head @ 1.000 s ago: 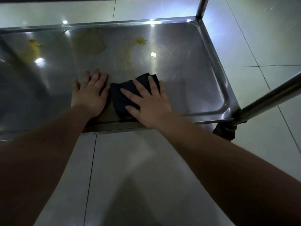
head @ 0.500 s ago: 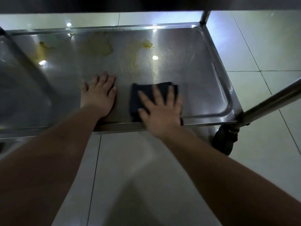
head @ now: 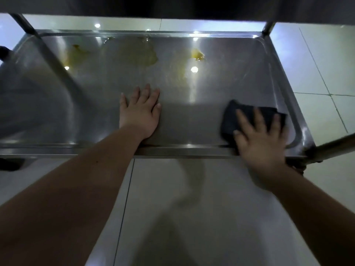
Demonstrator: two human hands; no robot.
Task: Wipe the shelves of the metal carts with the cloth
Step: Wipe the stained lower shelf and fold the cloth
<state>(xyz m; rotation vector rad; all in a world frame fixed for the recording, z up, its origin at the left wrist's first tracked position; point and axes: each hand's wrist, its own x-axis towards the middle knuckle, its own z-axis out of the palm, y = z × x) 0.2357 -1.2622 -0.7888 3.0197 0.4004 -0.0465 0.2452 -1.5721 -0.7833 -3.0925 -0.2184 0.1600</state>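
A low steel cart shelf with a raised rim fills the upper half of the head view. My right hand presses flat, fingers spread, on a dark folded cloth near the shelf's front right corner. My left hand rests flat on the bare metal at the front middle, fingers straight. Yellow stains and a paler smear lie toward the back of the shelf. Another yellowish mark sits at the back left.
Cart uprights stand at the back right and back left, and a front right post slants out. An upper shelf's dark underside hangs overhead. Pale floor tiles surround the cart. A black caster shows at the left.
My right hand has slid the cloth rightward along the front of the shelf to the right corner. My left hand has stayed flat in the same place on the metal.
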